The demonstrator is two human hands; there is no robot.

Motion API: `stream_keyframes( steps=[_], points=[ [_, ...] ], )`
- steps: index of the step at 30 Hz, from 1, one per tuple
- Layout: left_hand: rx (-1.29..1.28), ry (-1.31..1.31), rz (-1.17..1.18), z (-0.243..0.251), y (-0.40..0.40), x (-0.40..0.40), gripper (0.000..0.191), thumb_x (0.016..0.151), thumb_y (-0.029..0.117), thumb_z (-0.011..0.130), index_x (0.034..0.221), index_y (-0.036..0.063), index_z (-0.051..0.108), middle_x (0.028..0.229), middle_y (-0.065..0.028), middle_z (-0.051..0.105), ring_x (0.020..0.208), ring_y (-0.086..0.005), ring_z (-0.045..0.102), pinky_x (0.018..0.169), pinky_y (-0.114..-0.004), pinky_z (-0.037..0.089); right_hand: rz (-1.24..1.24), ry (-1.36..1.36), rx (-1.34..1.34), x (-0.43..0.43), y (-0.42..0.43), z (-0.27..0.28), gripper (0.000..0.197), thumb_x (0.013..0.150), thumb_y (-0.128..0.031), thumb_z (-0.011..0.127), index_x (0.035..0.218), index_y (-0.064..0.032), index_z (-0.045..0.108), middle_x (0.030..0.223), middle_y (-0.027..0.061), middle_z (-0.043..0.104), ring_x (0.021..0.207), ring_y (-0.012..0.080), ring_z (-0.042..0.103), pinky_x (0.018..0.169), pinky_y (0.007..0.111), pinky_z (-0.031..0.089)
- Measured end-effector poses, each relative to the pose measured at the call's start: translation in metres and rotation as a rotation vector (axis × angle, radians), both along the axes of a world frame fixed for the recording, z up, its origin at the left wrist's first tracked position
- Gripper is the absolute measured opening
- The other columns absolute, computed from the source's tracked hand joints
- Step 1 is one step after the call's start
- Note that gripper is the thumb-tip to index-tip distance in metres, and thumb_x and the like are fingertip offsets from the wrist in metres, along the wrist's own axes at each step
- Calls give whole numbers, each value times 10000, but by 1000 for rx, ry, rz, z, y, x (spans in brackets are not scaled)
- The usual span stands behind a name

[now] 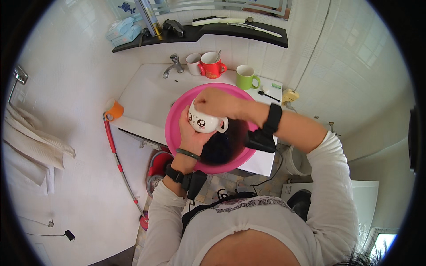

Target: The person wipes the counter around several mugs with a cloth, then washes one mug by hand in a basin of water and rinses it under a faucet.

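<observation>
My left hand (193, 134) cups a white ceramic mug (202, 121) from below and from its left side. The mug has a printed cartoon face and is tilted, its handle pointing right. Over the mug's mouth lies my right hand (216, 102), fingers curled at the rim. Its fingertips are hidden, so I cannot tell whether they hold something. Both hands are above a pink plastic basin (173, 128), which rests partly over the sink counter. Something dark (218, 151) fills the basin's lower part; whether it is cloth or liquid is unclear.
Behind the basin stand a chrome faucet (174, 66), a white mug (193, 64), a red mug (213, 70) and a green mug (245, 79). A black brush (269, 96) lies at right. An orange mug (114, 109) sits at the left corner, beside a mop handle (114, 149). Above runs a black shelf (213, 31).
</observation>
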State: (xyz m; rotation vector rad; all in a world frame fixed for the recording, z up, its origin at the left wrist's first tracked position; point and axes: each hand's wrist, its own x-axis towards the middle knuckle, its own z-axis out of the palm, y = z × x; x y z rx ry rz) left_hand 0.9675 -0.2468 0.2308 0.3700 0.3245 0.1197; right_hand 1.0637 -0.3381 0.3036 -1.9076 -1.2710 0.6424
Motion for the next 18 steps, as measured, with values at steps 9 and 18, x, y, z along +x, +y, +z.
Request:
stream_keyframes(
  steps=[9, 18],
  points=[
    [21, -144, 97, -3, 6, 2, 441, 893, 420, 375, 1135, 121, 590, 1123, -70, 615, 1027, -285, 598, 853, -446, 503, 297, -594, 329, -3, -29, -4, 344, 746, -254, 675, 966, -23, 545, 961, 151, 566, 982, 361, 523, 923, 451, 392],
    [-73, -416, -278, -3, 5, -5, 535, 869, 491, 378, 1280, 165, 479, 1264, -129, 514, 1133, -355, 531, 845, -582, 477, 161, 172, 562, -7, -41, -2, 379, 770, -161, 651, 1129, -65, 576, 1219, 98, 531, 1134, 229, 507, 982, 341, 386]
  ],
)
